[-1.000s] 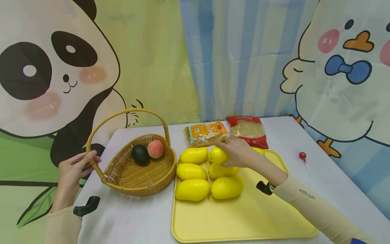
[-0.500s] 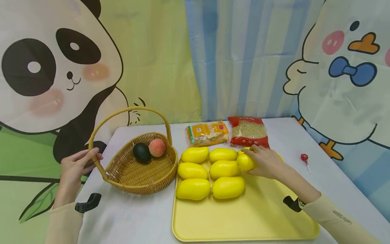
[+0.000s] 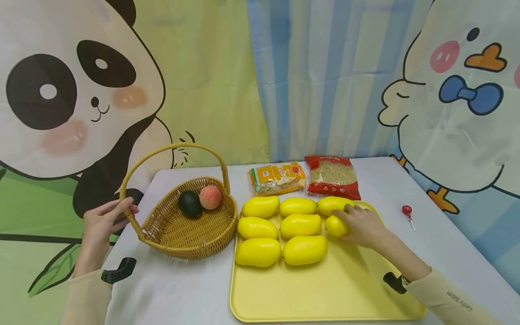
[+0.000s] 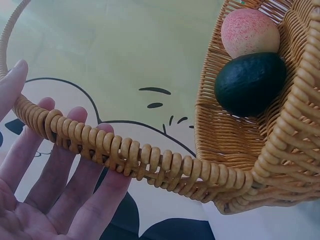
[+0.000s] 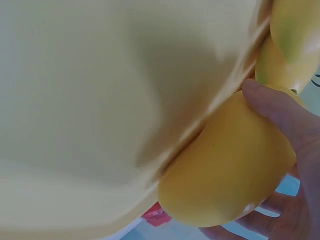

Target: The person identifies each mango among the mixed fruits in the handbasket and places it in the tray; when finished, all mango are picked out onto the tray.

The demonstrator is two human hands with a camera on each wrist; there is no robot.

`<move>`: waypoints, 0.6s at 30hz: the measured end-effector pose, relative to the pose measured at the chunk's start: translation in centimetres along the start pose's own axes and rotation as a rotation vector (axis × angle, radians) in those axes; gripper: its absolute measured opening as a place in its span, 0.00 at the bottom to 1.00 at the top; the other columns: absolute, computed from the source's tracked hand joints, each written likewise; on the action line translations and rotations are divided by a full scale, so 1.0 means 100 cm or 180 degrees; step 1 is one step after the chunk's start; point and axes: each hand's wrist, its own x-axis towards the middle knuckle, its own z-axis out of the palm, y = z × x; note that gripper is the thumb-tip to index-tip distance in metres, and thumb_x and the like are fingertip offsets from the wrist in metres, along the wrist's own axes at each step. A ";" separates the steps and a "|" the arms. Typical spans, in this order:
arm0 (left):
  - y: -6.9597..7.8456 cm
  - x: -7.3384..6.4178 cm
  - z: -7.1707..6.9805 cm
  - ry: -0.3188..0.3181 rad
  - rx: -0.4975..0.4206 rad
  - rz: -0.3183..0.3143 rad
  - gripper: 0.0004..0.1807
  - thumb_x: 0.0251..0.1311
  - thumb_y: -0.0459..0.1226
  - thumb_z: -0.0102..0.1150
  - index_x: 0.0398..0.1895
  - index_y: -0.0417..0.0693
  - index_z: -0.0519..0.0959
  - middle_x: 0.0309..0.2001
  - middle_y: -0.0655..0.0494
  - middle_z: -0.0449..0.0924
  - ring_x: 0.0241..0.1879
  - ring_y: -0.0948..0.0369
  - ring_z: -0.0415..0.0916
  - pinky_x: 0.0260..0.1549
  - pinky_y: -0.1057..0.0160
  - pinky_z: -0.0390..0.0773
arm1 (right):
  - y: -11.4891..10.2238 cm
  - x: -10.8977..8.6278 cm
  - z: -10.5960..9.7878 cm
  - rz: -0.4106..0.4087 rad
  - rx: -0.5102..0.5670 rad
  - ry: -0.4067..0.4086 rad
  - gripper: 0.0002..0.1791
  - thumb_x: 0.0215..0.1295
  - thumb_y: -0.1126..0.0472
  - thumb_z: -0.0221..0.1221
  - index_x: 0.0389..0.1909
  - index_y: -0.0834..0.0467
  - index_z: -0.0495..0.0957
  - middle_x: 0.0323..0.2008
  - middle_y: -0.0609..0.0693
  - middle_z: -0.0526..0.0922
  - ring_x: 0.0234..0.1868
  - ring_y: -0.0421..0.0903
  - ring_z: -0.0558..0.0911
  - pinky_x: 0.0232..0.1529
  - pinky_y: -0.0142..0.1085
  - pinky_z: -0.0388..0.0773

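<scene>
My left hand holds the side of the arched handle of a wicker basket, its thumb on one side and the fingers on the other. Inside the basket lie a dark green avocado and a pink peach, side by side. Over the right part of the yellow tray, my right hand grips a yellow mango between thumb and fingers. That mango sits just in front of another mango in the back row. Several more mangoes lie in rows to its left.
Behind the tray lie an orange packet and a red bag with a clear window. A red lollipop rests on the white table to the right. Printed cloth hangs behind the table.
My right hand has carried the mango rightward and down from the middle of the back row to the third column. The left hand keeps its hold on the basket handle.
</scene>
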 end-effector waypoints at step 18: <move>0.000 0.000 0.001 -0.0003 -0.0001 0.0044 0.07 0.55 0.44 0.68 0.33 0.52 0.86 0.24 0.63 0.85 0.28 0.70 0.83 0.28 0.74 0.81 | -0.004 -0.002 0.011 -0.0010 0.0160 -0.0047 0.41 0.37 0.42 0.76 0.53 0.57 0.76 0.35 0.55 0.74 0.26 0.47 0.72 0.22 0.39 0.71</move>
